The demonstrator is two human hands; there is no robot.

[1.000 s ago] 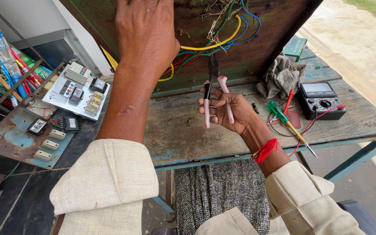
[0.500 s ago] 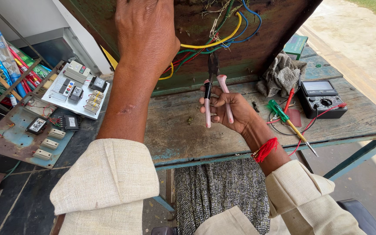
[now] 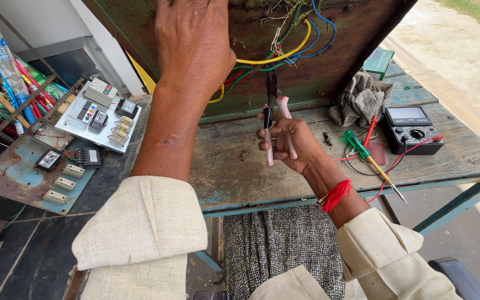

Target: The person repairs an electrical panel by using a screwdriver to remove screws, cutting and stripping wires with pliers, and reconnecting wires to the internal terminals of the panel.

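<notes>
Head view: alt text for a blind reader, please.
The right hand holds pink-handled pliers up at coloured wires in a rusty metal panel, while the left hand rests on the panel. A multimeter and green screwdriver lie on the wooden bench.

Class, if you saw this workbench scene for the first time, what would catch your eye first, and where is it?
Probably the left hand, pressed flat on the rusty green panel at top centre. Just below, the right hand grips pink-handled pliers under a tangle of coloured wires. A multimeter sits on the wooden table, at right.
</notes>
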